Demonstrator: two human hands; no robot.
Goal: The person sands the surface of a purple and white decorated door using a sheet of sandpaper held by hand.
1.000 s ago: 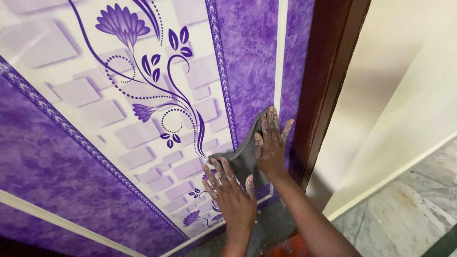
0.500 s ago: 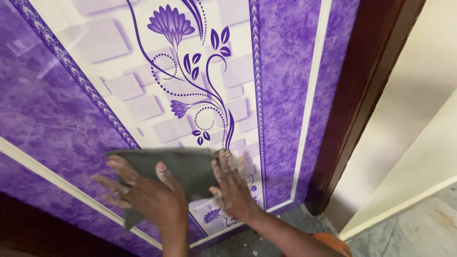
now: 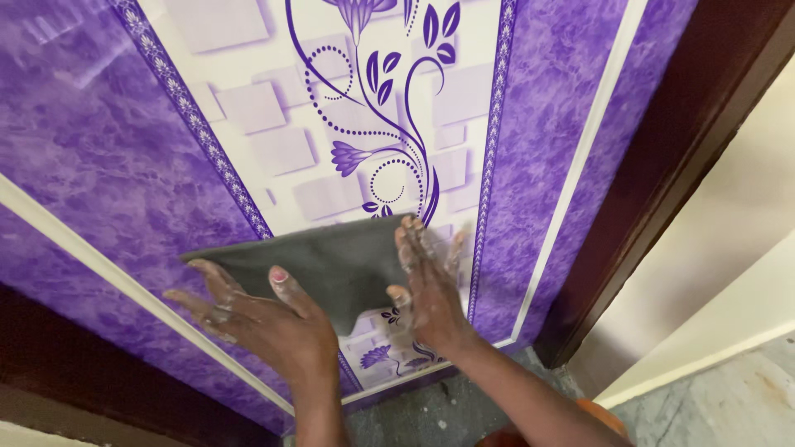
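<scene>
A dark grey cloth [image 3: 331, 265] is spread flat against the lower part of a purple and white door panel [image 3: 108, 157] with a flower pattern. My left hand [image 3: 248, 319] presses flat on the cloth's left half, fingers apart. On the cloth's right edge my right hand [image 3: 426, 285] lies flat too, fingers pointing up. Both hands carry whitish dust. The cloth covers part of the printed pattern.
A dark brown door frame [image 3: 679, 157] runs along the panel's right side, with a cream wall [image 3: 745, 248] beyond it. A grey stone floor [image 3: 729, 406] shows at the lower right. Something orange [image 3: 604, 418] peeks out under my right forearm.
The cloth and both hands went from the panel's right edge leftward, then slightly up. The cloth now lies spread wider. The view has shifted, so the door frame sits further right.
</scene>
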